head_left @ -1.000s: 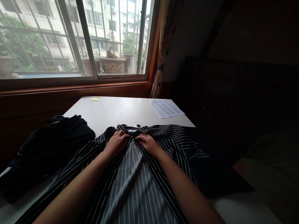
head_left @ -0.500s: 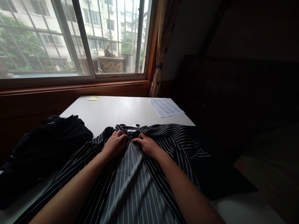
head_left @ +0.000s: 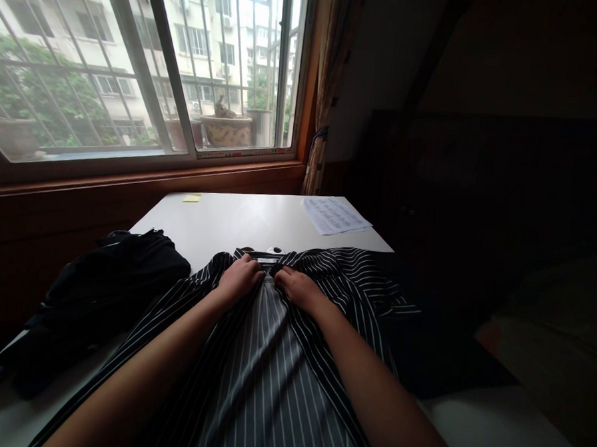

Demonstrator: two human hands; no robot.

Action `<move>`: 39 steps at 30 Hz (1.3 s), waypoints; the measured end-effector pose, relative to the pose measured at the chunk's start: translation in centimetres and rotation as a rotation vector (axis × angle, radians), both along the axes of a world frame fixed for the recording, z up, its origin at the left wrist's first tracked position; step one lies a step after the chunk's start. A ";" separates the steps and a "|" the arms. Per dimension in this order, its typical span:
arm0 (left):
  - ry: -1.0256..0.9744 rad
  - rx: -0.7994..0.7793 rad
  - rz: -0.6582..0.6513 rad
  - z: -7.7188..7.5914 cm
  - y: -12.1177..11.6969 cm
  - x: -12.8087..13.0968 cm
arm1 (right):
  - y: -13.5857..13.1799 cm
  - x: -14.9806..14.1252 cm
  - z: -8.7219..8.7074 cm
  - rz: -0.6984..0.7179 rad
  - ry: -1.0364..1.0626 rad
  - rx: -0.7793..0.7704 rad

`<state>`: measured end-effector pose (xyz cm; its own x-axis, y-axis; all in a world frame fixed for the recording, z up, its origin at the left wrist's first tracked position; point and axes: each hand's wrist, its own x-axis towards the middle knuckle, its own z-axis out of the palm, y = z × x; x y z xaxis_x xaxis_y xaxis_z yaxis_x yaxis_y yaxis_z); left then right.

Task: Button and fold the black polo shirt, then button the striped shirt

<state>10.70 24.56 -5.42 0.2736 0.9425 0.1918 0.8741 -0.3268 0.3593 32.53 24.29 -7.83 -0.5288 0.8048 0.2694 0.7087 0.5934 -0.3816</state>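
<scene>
Head view: see striped shirt (head_left: 275, 382) on white table (head_left: 218, 219), spread front side up, opened down the middle, pale inner lining showing. Long axis runs straight away from the body, collar at far end, lower part cut off by bottom edge of view. Key relation: opening centred between both forearms, collar directly ahead, hands about level at its near side. Can't call either hand clearly nearer.

Left hand (head_left: 239, 279): closed on left front edge just below collar, fingers curled into cloth. Right hand (head_left: 299, 289): pinching right front edge opposite, fingers bent inward, knuckles up. Narrow gap between the two, inner lining visible in it. Can't tell how many layers sit in each grip, or whether a button sits under the fingertips.

Pale label (head_left: 266, 260) at inside of collar, just beyond the fingers. White round item (head_left: 276, 250) with dark centre right behind collar, partly covered. Short sleeve fanned out to the right, beyond right hand. Bunched black clothes (head_left: 110, 280) to the left, close beside shirt. Farther off on table: yellow note (head_left: 192, 197) at left, printed sheets (head_left: 335, 216) at right.
</scene>
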 end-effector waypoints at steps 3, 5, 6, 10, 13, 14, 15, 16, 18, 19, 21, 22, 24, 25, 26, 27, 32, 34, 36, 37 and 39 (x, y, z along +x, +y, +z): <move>-0.015 -0.037 0.012 0.5 1.1 0.5 | 0.0 0.2 -0.1 -0.019 0.043 -0.001; -0.041 -0.080 0.012 0.7 1.8 0.7 | -0.1 0.3 -0.1 -0.032 0.070 -0.001; -0.058 -0.110 0.003 0.8 2.0 0.7 | -0.1 0.3 -0.1 -0.037 0.084 -0.002; -0.151 -0.254 -0.038 0.8 2.7 0.6 | -0.2 0.3 -0.2 -0.053 0.146 -0.002; -0.249 -0.327 -0.031 1.0 2.6 0.4 | -0.1 0.3 -0.2 -0.062 0.203 0.000; -0.286 -0.348 -0.028 1.1 2.4 0.3 | -0.1 0.4 -0.2 -0.059 0.224 0.001; -0.325 -0.371 -0.027 1.4 2.2 0.2 | -0.1 0.4 -0.1 -0.052 0.244 0.002; -0.365 -0.395 -0.027 1.7 2.1 0.0 | -0.1 0.5 0.1 -0.041 0.262 0.003; -0.449 -0.445 -0.032 2.4 1.7 -0.4 | -0.1 0.5 0.7 -0.011 0.292 0.006; -0.494 -0.473 -0.034 2.8 1.5 -0.6 | 0.0 0.4 1.1 0.006 0.306 0.009; -0.589 -0.537 -0.042 3.5 1.2 -0.8 | 0.1 0.2 2.3 0.047 0.342 0.015; -0.639 -0.570 -0.047 3.7 1.0 -0.8 | 0.2 0.0 3.0 0.068 0.363 0.019; -0.739 -0.628 -0.058 3.9 0.6 -0.6 | 0.6 -0.5 4.3 0.095 0.403 0.025; -0.788 -0.650 -0.061 3.8 0.4 -0.5 | 0.7 -0.8 4.9 0.096 0.417 0.026; -0.835 -0.668 -0.061 3.6 0.1 -0.3 | 0.9 -1.1 5.3 0.088 0.425 0.024; -0.882 -0.680 -0.058 3.2 -0.2 -0.1 | 1.0 -1.3 5.6 0.075 0.431 0.021; -1.073 -0.697 -0.010 0.5 -1.7 0.5 | 0.5 -2.3 4.0 -0.014 0.478 -0.014; -1.123 -0.705 0.004 -0.3 -2.0 0.4 | -0.1 -2.6 2.8 -0.061 0.527 -0.032; -1.163 -0.714 0.009 -0.7 -2.1 0.3 | -0.9 -2.8 1.9 -0.105 0.608 -0.071; -1.180 -0.717 0.009 -0.8 -2.1 0.3 | -1.2 -2.9 1.5 -0.119 0.655 -0.105; -1.207 -0.721 0.010 -0.9 -2.1 0.3 | -1.6 -2.9 1.0 -0.126 0.744 -0.187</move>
